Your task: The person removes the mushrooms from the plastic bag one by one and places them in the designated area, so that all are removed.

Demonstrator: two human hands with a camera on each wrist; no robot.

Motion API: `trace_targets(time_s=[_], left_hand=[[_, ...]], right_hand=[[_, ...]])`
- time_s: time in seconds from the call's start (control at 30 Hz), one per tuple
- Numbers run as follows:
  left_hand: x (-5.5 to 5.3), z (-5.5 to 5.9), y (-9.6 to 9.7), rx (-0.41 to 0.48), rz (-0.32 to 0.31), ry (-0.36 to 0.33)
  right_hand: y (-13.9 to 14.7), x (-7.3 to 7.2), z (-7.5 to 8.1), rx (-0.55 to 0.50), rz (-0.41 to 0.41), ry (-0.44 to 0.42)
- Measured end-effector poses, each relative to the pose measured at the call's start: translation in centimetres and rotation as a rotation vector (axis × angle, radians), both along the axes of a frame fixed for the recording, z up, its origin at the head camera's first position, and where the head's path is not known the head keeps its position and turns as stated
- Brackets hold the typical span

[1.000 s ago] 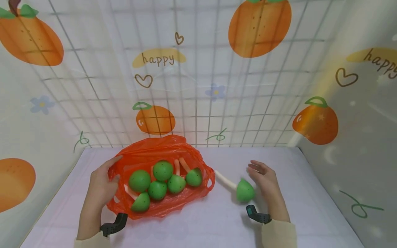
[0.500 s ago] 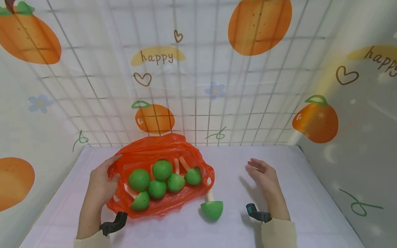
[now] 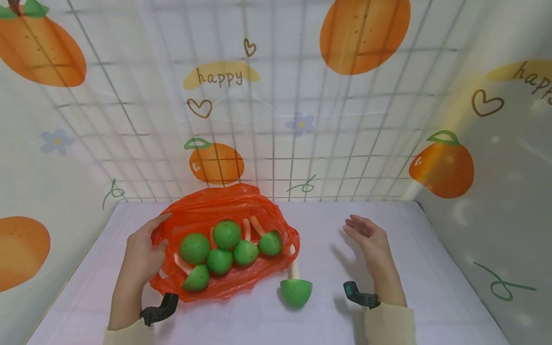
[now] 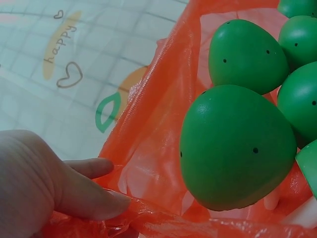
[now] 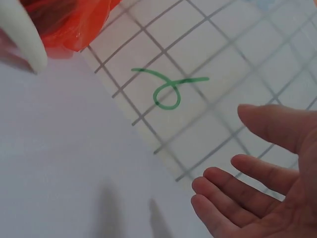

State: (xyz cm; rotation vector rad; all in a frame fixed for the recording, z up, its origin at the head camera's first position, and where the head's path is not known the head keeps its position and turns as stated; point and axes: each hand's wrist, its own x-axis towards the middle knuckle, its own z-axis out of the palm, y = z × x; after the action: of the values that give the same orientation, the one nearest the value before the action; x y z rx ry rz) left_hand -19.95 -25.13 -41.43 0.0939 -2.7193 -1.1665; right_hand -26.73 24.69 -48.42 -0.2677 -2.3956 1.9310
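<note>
A red plastic bag (image 3: 233, 196) lies spread with its mouth wide, holding several green toy mushrooms (image 3: 194, 248) with black-dotted caps and pale stems. At the bag's left edge, my left hand (image 3: 142, 254) grips the plastic; in the left wrist view the thumb (image 4: 106, 203) lies over the bunched rim. One more toy mushroom (image 3: 296, 293) rests on the table in front of the bag's right handle loop, its cap toward me and its stem toward the loop. To the right of it, my right hand (image 3: 368, 239) hovers over the table with relaxed fingers and an empty palm.
The white table (image 3: 241, 321) is bounded by a gridded cloth (image 3: 336, 158) printed with oranges behind the bag, and by side cloths at left and right. A black wrist device (image 3: 361, 296) sits on each wrist.
The loose toy mushroom has left the right hand's side, moving left and nearer to me, and now lies still by the bag's handle. Both hands have stayed nearly in place.
</note>
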Motion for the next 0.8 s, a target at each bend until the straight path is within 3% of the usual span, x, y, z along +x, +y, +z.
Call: trace_targets(time_s=[0.2, 0.57, 0.8], left_hand=[[0.2, 0.0, -0.2, -0.009, 0.004, 0.017], [-0.2, 0.1, -0.2, -0.011, 0.0, 0.019], [-0.3, 0.1, -0.2, -0.006, 0.007, 0.004]], right_hand=[[-1.4, 0.4, 1.6, 0.019, 0.012, 0.075], [-6.6, 2.3, 6.2, -0.035, 0.088, 0.278], [-10.3, 3.2, 7.4, -0.044, 0.182, 0.344]])
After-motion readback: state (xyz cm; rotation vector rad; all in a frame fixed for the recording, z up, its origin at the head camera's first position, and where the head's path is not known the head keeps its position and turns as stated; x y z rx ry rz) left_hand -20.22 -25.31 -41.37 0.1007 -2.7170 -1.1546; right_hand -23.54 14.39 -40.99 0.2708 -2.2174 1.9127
